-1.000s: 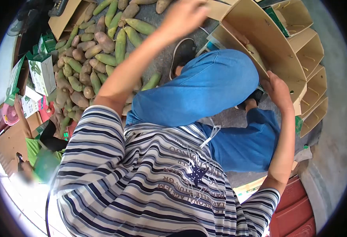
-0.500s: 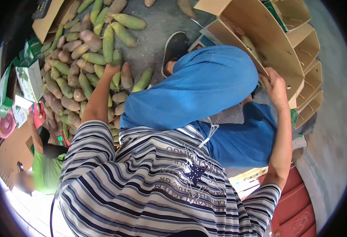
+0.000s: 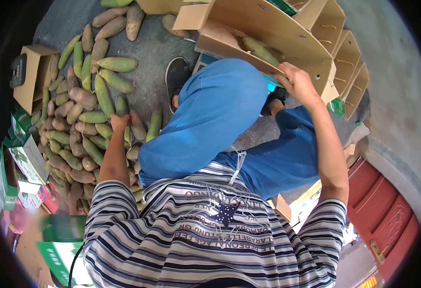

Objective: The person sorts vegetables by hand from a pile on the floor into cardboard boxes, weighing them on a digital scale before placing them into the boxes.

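Observation:
My left hand [image 3: 119, 121] is down in a pile of long radishes, its fingers curled at the lower end of a green radish [image 3: 122, 104]. The fingertips are partly hidden. A second green radish [image 3: 104, 96] lies just left of it, and a brownish-pink one [image 3: 137, 126] is close on the right. My right hand [image 3: 296, 82] grips the near edge of an open cardboard box [image 3: 268, 31], which is tilted on its side. Inside that box lies a green radish [image 3: 260, 50].
More open boxes [image 3: 328, 31] with yellow cord loops line the right. Opened green-and-white cartons [image 3: 30, 156] stand at the left, near a small cardboard box [image 3: 36, 79]. My bent blue-trousered leg [image 3: 208, 113] rises between my hands. A red panelled door [image 3: 385, 216] is at lower right.
The view has shifted, so the pile and boxes sit further left. The person in green at the left is out of sight. Both hands stay at the same things.

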A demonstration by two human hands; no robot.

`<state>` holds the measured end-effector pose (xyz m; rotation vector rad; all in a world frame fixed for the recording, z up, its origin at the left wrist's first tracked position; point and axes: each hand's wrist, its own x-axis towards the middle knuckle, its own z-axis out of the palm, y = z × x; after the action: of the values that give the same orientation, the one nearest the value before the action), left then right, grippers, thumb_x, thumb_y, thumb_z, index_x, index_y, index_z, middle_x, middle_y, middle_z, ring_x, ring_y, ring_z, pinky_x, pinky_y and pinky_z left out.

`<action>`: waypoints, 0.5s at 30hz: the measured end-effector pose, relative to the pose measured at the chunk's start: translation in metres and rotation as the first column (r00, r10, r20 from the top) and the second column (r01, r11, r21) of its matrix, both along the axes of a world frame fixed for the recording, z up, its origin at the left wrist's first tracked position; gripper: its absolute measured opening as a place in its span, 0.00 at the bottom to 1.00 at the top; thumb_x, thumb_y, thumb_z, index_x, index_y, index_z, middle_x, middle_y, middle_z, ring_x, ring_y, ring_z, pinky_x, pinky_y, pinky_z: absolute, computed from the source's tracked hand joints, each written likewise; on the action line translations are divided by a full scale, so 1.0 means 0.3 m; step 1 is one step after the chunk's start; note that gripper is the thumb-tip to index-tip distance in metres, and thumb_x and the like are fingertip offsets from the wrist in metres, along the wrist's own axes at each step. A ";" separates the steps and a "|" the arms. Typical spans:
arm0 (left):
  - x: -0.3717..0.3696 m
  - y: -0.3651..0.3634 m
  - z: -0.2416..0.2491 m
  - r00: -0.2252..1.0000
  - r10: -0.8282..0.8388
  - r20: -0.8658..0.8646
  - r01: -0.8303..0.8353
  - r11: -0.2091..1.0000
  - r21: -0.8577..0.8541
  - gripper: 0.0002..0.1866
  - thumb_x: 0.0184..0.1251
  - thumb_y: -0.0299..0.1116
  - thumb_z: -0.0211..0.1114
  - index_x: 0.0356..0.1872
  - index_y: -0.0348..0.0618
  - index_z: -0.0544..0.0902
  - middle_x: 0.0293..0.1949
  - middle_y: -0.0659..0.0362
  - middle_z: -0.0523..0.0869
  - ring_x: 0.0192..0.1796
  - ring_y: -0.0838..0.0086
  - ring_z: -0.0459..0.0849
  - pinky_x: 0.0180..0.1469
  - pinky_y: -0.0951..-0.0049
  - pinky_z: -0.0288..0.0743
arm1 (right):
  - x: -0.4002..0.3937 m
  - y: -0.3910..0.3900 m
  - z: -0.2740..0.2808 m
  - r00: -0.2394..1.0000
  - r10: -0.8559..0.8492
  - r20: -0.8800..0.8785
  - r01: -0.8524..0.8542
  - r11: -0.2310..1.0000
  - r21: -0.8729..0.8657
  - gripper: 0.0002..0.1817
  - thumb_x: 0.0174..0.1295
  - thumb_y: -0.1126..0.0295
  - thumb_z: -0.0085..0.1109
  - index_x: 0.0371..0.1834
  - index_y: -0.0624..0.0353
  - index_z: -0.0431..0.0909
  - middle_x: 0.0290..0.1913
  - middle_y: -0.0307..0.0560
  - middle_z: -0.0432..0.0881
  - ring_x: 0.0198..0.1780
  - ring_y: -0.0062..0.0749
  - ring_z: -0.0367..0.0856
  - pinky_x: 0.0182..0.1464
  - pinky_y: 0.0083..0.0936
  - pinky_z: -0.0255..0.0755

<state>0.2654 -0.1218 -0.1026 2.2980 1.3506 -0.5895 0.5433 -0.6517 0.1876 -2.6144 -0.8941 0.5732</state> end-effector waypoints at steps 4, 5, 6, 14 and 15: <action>0.066 -0.094 0.090 0.979 -0.071 0.189 0.060 0.996 0.064 0.40 0.39 0.47 0.72 0.49 0.24 0.69 0.45 0.38 0.79 0.48 0.48 0.78 0.52 0.60 0.71 | 0.003 -0.016 -0.020 0.999 -0.001 0.052 -0.001 0.999 0.047 0.12 0.60 0.67 0.55 0.44 0.59 0.76 0.42 0.53 0.78 0.44 0.51 0.77 0.45 0.39 0.72; 0.078 -0.107 0.095 0.966 -0.037 0.255 0.025 0.998 0.051 0.39 0.40 0.48 0.72 0.48 0.25 0.70 0.45 0.39 0.79 0.48 0.49 0.79 0.52 0.61 0.71 | 0.002 -0.017 -0.023 0.998 -0.007 0.056 0.005 0.999 0.049 0.12 0.60 0.68 0.55 0.44 0.60 0.75 0.41 0.53 0.78 0.44 0.51 0.76 0.45 0.38 0.72; 0.108 -0.136 0.123 0.948 -0.002 0.320 -0.009 0.999 0.034 0.39 0.40 0.48 0.72 0.47 0.25 0.71 0.44 0.39 0.79 0.48 0.50 0.79 0.51 0.62 0.71 | 0.002 -0.017 -0.025 0.998 -0.013 0.062 0.010 0.999 0.051 0.12 0.59 0.68 0.55 0.44 0.60 0.75 0.41 0.53 0.78 0.44 0.51 0.76 0.44 0.38 0.72; 0.595 -0.492 0.763 0.265 -0.185 0.946 0.310 0.946 0.098 0.30 0.51 0.27 0.71 0.54 0.30 0.67 0.48 0.49 0.76 0.51 0.68 0.76 0.53 0.70 0.71 | 0.005 -0.030 -0.041 0.997 0.021 0.078 -0.021 1.000 0.004 0.13 0.59 0.67 0.55 0.46 0.58 0.74 0.41 0.53 0.78 0.44 0.51 0.76 0.44 0.40 0.72; 0.654 -0.554 0.862 0.125 -0.141 0.982 0.364 0.927 0.087 0.32 0.50 0.26 0.71 0.55 0.32 0.65 0.50 0.50 0.74 0.51 0.68 0.76 0.53 0.70 0.71 | 0.007 -0.033 -0.047 0.996 0.028 0.085 -0.028 1.000 -0.002 0.13 0.59 0.67 0.55 0.47 0.58 0.74 0.41 0.53 0.78 0.44 0.51 0.76 0.44 0.40 0.72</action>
<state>0.4617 -0.2878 0.1561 1.9689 0.1737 0.7081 0.5455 -0.6618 0.1736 -2.6479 -0.9579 0.4724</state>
